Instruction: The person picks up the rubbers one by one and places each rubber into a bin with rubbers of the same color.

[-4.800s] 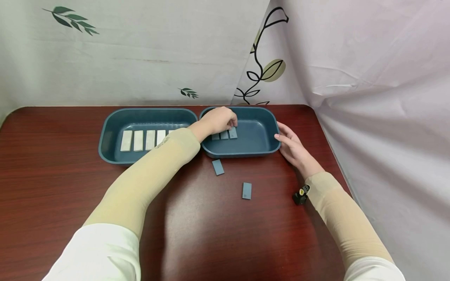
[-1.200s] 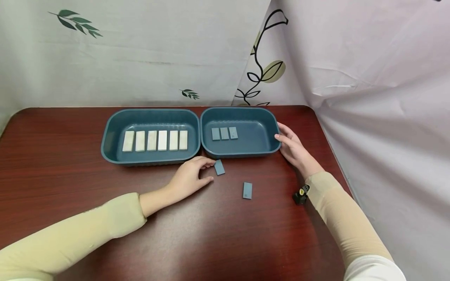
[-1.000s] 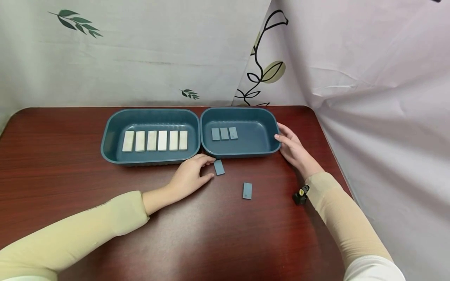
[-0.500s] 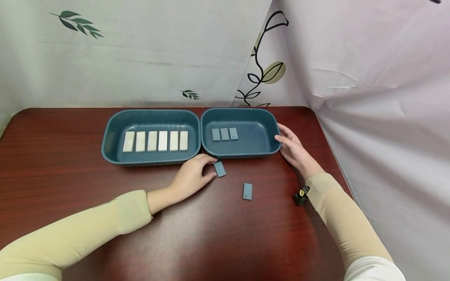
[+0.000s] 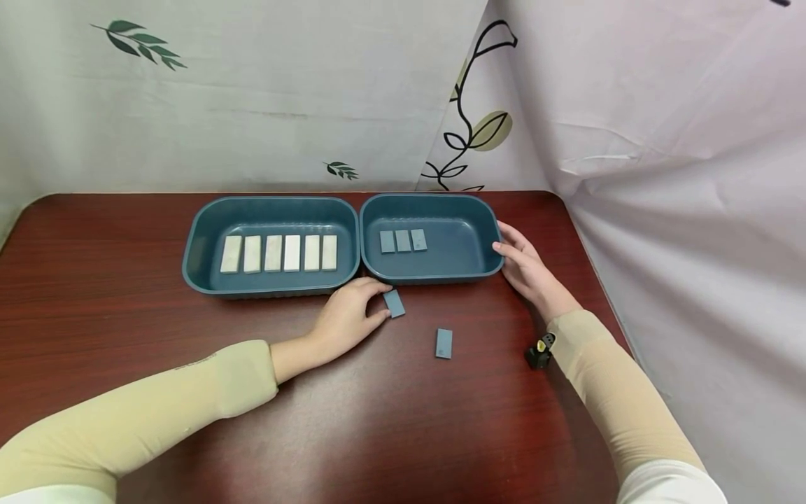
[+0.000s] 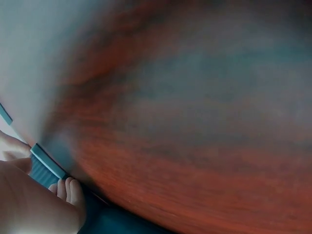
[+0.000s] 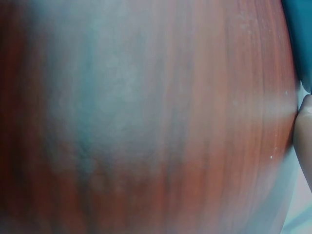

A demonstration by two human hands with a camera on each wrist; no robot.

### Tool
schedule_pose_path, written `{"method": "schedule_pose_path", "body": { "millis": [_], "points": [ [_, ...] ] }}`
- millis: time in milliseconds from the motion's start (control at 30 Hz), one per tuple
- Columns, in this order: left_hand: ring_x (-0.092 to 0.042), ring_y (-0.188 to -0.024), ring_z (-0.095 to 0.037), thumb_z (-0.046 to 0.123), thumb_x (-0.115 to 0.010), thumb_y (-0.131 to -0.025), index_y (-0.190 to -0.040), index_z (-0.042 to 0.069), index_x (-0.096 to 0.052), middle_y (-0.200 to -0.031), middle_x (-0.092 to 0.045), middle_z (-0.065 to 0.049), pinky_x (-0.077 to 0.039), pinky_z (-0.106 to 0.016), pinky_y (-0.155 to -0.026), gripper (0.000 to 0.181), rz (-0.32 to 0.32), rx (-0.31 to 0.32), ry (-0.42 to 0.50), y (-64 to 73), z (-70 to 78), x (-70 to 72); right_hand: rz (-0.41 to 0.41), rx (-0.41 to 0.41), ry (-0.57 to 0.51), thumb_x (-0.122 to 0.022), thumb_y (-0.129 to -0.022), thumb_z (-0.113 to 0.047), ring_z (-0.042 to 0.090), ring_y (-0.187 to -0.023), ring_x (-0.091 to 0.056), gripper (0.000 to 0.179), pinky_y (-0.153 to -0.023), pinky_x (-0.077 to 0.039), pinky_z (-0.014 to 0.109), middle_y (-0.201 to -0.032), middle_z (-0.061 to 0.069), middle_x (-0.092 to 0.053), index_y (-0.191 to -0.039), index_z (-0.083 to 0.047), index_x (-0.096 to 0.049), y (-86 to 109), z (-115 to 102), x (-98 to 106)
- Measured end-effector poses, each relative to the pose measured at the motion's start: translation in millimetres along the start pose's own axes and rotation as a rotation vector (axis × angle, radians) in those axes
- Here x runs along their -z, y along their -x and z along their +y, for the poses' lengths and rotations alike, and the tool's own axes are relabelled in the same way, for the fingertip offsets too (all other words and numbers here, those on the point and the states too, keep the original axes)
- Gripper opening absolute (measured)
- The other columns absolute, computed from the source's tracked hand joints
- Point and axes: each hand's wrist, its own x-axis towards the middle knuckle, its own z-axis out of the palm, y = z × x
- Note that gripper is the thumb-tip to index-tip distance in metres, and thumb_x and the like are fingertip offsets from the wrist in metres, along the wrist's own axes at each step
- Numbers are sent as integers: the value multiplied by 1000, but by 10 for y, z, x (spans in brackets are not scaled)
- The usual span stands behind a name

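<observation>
My left hand (image 5: 346, 318) is at the middle of the table, just in front of where two blue bins meet. Its thumb and fingertips pinch the opposite ends of a flat blue-grey tile (image 5: 394, 304), which also shows between thumb and fingers in the left wrist view. Another blue-grey tile (image 5: 443, 344) lies nearer the front, to the right. Inside the right bin (image 5: 430, 279) three such tiles (image 5: 403, 241) stand in a row toward the left. At that bin's right end, my right hand (image 5: 529, 269) rests with relaxed fingers along the outer wall and the thumb at the rim.
The left bin (image 5: 271, 290) holds a row of several cream-white tiles (image 5: 273, 253). Both bins sit side by side near the back edge of the brown table (image 5: 378, 434). Pale patterned cloth (image 5: 252, 105) hangs behind the table and along its right side.
My left hand came out of the right bin, moved down to the tile on the table, and its thumb and fingers closed to the tile's ends. The right hand stayed in place.
</observation>
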Motion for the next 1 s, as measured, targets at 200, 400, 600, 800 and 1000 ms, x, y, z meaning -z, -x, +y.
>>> {"method": "schedule_pose_path", "body": {
  "millis": [200,400,600,800,1000],
  "points": [
    [-70,-119,-29,10,-88,-87,-122,4,-76,-123,-75,-13,-56,-46,-103,37,16,-22,-11,-6,-2,-22,-6,1,1,-43,-110,-1,7,-126,-57,48,-102,-49,19,-143,-8,-55,-157,-11,-41,1,-17,-15],
    [-71,-116,-28,8,-88,-87,-118,5,-77,-120,-75,-12,-57,-45,-101,33,26,-23,6,-10,-18,-36,-2,1,-15,-43,-109,0,7,-125,-58,46,-101,-50,19,-141,-8,-57,-153,-13,-45,0,-29,-25],
    [-71,-105,-25,9,-89,-87,-117,5,-77,-116,-75,-11,-59,-42,-93,32,21,-28,7,-23,-41,-48,4,1,-30,-43,-109,1,8,-124,-58,44,-101,-50,19,-139,-8,-59,-149,-15,-48,-2,-31,-28],
    [-68,-99,-23,11,-88,-88,-119,3,-77,-114,-73,-11,-58,-40,-89,34,-16,-38,-11,-38,-53,-52,3,0,-26,-43,-109,1,7,-124,-59,45,-100,-50,19,-139,-8,-59,-151,-14,-46,6,-25,-27],
    [-70,-99,-24,11,-90,-86,-115,5,-76,-109,-73,-10,-59,-41,-89,33,-25,-38,11,-29,-55,-39,1,-5,-10,-43,-109,0,7,-126,-57,47,-102,-49,19,-142,-8,-56,-155,-12,-42,10,-9,-21]
  ]
}}
